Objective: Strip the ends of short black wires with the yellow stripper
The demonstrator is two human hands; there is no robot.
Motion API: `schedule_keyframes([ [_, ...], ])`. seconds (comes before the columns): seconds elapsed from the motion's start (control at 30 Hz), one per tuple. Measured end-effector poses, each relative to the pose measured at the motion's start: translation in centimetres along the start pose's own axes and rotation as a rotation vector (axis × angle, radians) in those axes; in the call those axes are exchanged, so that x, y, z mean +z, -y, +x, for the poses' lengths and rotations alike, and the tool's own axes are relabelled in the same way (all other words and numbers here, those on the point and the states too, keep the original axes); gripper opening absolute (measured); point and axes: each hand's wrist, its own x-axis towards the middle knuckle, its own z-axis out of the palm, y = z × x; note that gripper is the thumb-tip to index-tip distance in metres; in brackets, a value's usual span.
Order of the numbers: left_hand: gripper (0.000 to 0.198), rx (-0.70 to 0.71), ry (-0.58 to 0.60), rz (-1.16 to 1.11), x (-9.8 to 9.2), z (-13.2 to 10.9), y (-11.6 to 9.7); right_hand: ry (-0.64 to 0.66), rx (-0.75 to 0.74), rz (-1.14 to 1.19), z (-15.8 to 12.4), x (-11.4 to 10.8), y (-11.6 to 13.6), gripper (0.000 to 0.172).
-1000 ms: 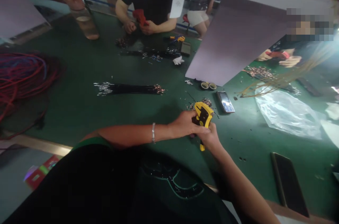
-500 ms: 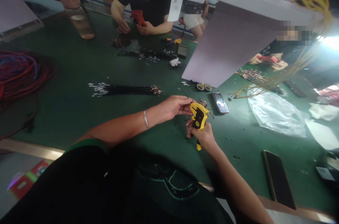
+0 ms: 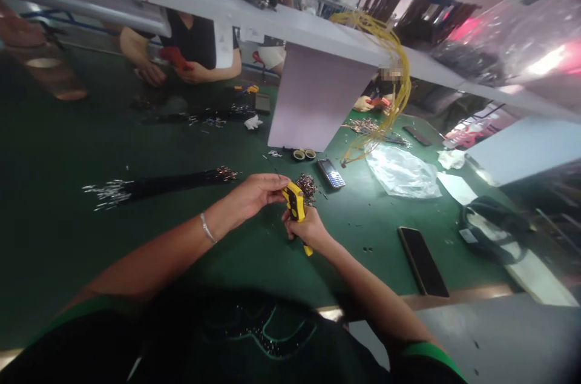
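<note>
Right hand (image 3: 306, 229) is wrapped tight round a yellow crimping tool (image 3: 296, 202) above the green bench mat (image 3: 363, 238); left hand (image 3: 256, 194) sits just beside it, fingers curled, can't tell if it's pinching anything; little pile of metal terminals (image 3: 307, 187) right behind.

Yellow-and-black hand crimper (image 3: 296, 202) is angling nose-up, handle tail pointing down-right, just beside a loose heap of metal-tipped wire scraps (image 3: 307, 186) that is lying behind it.
</note>
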Motion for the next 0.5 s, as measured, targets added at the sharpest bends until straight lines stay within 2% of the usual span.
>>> schedule_keyframes([
  [0.3,0.011,-0.017,-0.046,-0.11,0.0,0.5,0.7,0.156,-0.015,0.079,-0.5,-1.0,1.0,0.024],
  [0.5,0.01,-0.007,-0.038,-0.117,-0.1,0.6,0.7,0.286,-0.015,0.203,-1.2,-1.9,1.3,0.053],
])
